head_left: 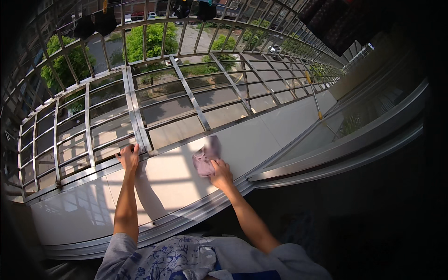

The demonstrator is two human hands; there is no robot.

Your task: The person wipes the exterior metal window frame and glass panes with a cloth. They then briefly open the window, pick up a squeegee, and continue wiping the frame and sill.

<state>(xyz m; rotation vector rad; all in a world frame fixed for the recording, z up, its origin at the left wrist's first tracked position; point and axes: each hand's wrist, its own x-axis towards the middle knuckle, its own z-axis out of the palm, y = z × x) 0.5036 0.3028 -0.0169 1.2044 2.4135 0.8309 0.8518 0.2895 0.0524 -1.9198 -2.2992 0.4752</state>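
Note:
My right hand (221,174) is closed on a crumpled pinkish cloth (204,163), which lies against the pale tiled window ledge (168,178). Farther left, my left hand (129,157) grips the bottom rail of the metal window grille (131,101), close to a thick double upright. My left forearm reaches across the sunlit part of the ledge and casts a shadow there.
Aluminium sliding-window tracks (196,206) run along the ledge's near edge, with a glass pane (350,122) at the right. A pole with yellow parts (316,99) leans there. Dark socks (105,21) hang above the grille; trees and a street lie far below.

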